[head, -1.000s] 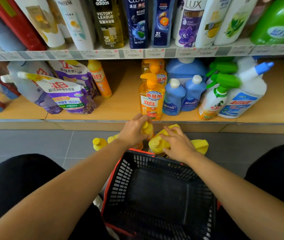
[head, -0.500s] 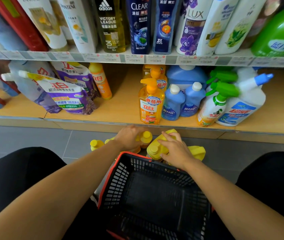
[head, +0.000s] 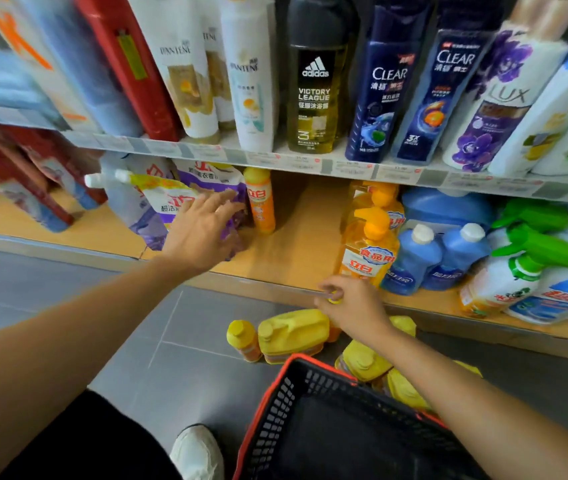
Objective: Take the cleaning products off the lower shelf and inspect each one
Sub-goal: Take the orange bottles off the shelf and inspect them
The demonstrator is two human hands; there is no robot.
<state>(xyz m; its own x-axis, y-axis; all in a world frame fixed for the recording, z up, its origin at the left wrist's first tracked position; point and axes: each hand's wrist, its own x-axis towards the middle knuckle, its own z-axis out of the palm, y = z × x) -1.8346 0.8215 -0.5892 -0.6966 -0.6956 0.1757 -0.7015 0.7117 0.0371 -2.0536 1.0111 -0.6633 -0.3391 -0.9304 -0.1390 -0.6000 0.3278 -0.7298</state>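
Observation:
My left hand (head: 203, 230) is open with fingers spread, over the purple refill pouch (head: 213, 180) on the lower shelf (head: 296, 240), just left of a slim orange bottle (head: 260, 202). My right hand (head: 353, 306) is low at the shelf's front edge, fingers closed on the yellow cap (head: 335, 300) of an orange bottle standing on the floor. A small yellow-capped bottle (head: 242, 341) and a yellow jug (head: 293, 336) stand on the floor beside it, with more yellow jugs (head: 364, 362) behind my right forearm. An orange pump bottle (head: 367, 252) stands on the shelf.
Two blue bottles (head: 414, 263) and green-trigger spray bottles (head: 518, 271) fill the shelf's right side. Shampoo bottles line the upper shelf (head: 310, 161). A black basket with a red rim (head: 275, 403) sits on the grey floor before me. My shoe (head: 196, 452) is beside it.
My left hand let go of the floor bottle and rose up and left to the purple pouch on the shelf. My right hand shifted from the yellow jug to a bottle cap.

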